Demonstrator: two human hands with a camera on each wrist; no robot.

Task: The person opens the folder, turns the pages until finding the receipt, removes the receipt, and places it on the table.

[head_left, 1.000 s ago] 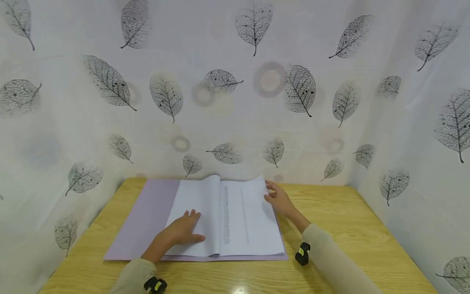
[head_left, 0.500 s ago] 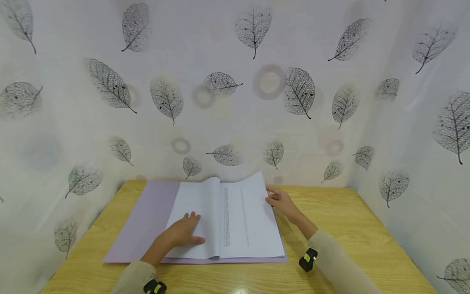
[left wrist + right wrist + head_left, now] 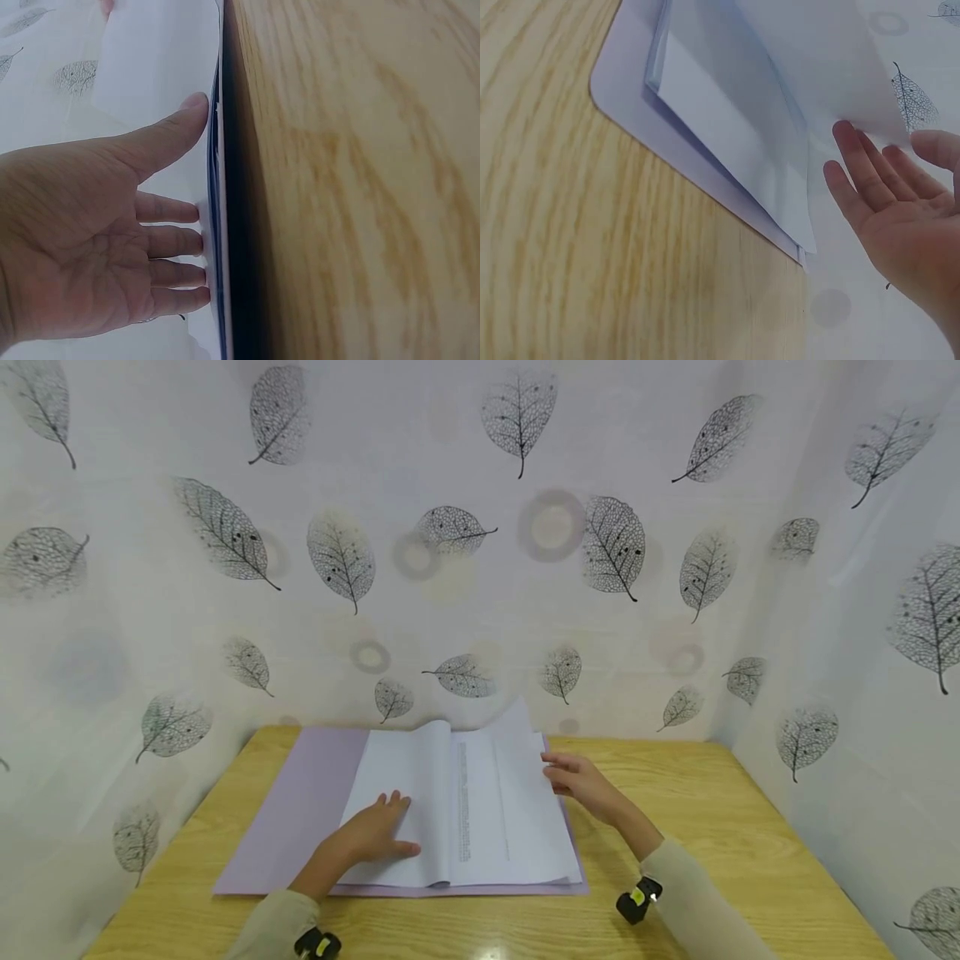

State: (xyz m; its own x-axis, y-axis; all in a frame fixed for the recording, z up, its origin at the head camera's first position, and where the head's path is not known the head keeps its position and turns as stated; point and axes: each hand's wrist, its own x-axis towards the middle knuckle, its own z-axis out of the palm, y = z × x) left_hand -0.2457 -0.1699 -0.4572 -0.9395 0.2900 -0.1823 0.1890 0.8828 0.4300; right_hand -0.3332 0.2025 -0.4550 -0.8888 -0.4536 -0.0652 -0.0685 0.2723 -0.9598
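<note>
An opened lilac folder (image 3: 300, 818) lies on the table, with white pages inside. My left hand (image 3: 371, 831) rests on the left-hand page (image 3: 375, 756), its fingers spread and thumb pointing toward the middle. A printed page (image 3: 480, 810) on the right side has its far right corner raised and bent. My right hand (image 3: 588, 785) is at that page's right edge. In the right wrist view, the straight fingers (image 3: 862, 176) touch the raised page (image 3: 825, 60) from below, the thumb near its edge. Further white pages (image 3: 727, 112) lie beneath it.
The folder stands on a wood-grain table (image 3: 675, 810), close to the back edge. A white curtain (image 3: 480, 593) with dark leaf prints hangs behind and on both sides. Dark wrist cameras (image 3: 639, 900) sit at both sleeves.
The right hand has shifted slightly right and toward the viewer. The page's far right corner has risen and bent leftward, exposing the page below. The left hand stays put.
</note>
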